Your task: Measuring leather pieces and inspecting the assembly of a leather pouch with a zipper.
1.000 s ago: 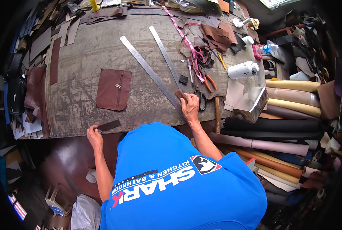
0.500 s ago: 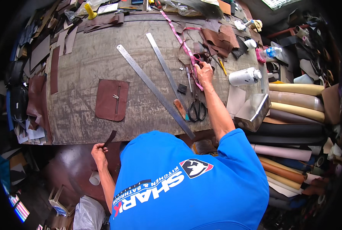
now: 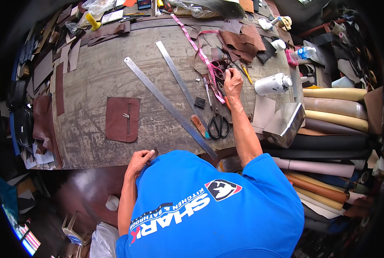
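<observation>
My left hand is at the table's near edge, closed on a small dark strip, mostly hidden by fingers and the blue shirt. My right hand pinches at the cluttered right side, among pink-handled scissors, a pink tape measure and dark scraps; its grip is unclear. Two steel rulers lie diagonally. Beside them are black scissors, a wooden-handled blade, a pen and a small black piece. A brown leather panel with zipper lies to the left.
A white bottle, clear bottle and metal box line the right edge. Leather scraps pile at the back, with more at left. Material rolls are stacked right; a plastic stool stands below left.
My right hand has moved forward from the wooden-handled blade to the pink-handled scissors and scraps. My left hand, with the strip, has shifted right toward the body.
</observation>
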A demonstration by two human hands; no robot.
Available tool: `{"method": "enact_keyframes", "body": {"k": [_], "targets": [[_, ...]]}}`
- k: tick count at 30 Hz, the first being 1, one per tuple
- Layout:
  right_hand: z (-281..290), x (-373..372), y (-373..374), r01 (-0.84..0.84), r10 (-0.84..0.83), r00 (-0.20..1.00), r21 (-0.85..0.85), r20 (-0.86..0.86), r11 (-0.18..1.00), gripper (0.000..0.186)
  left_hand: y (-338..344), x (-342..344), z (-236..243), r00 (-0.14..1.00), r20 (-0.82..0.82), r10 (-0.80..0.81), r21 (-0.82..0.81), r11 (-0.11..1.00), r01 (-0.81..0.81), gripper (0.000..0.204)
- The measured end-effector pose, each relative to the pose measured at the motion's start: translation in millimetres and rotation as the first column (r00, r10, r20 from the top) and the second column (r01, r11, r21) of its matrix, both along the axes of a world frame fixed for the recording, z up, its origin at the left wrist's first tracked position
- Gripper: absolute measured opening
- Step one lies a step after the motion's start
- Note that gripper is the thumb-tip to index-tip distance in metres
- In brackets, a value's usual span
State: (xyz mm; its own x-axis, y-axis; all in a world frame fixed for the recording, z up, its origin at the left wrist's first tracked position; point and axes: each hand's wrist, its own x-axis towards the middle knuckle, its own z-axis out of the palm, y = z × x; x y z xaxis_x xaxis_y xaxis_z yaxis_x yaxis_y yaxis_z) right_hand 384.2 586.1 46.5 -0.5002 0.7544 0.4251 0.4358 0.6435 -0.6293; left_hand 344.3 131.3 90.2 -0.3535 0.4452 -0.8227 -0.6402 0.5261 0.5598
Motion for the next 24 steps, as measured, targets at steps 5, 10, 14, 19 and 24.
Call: {"method": "enact_keyframes", "body": {"k": [5, 10, 14, 19, 24], "targets": [[34, 26, -129, -0.457, 0.463, 0.887, -0.153, 0.005, 0.876, 0.008, 40, -2, -53, 0.981, -0.135, -0.141, 0.120, 0.980, 0.157, 0.032], [3, 59, -232, -0.674, 0.718, 0.687, -0.272, 0.113, 0.687, 0.009, 92, 0, -36, 0.936, 0.295, 0.192, 0.355, 0.887, -0.294, 0.030], [5, 66, -220, -0.707, 0.798, 0.562, -0.376, 0.218, 0.600, 0.016, 93, 13, -65, 0.974, 0.201, 0.100, 0.353, 0.921, -0.167, 0.029], [8, 50, -151, -0.714, 0.916, 0.401, -0.621, 0.017, 0.324, 0.033, 106, 2, -81, 0.972, 0.079, 0.220, 0.240, 0.942, -0.233, 0.019], [5, -48, -9, -0.546, 0.572, 0.813, -0.203, 0.106, 0.813, 0.017, 105, -16, -89, 0.993, -0.085, 0.083, 0.117, 0.990, -0.073, 0.018]]}}
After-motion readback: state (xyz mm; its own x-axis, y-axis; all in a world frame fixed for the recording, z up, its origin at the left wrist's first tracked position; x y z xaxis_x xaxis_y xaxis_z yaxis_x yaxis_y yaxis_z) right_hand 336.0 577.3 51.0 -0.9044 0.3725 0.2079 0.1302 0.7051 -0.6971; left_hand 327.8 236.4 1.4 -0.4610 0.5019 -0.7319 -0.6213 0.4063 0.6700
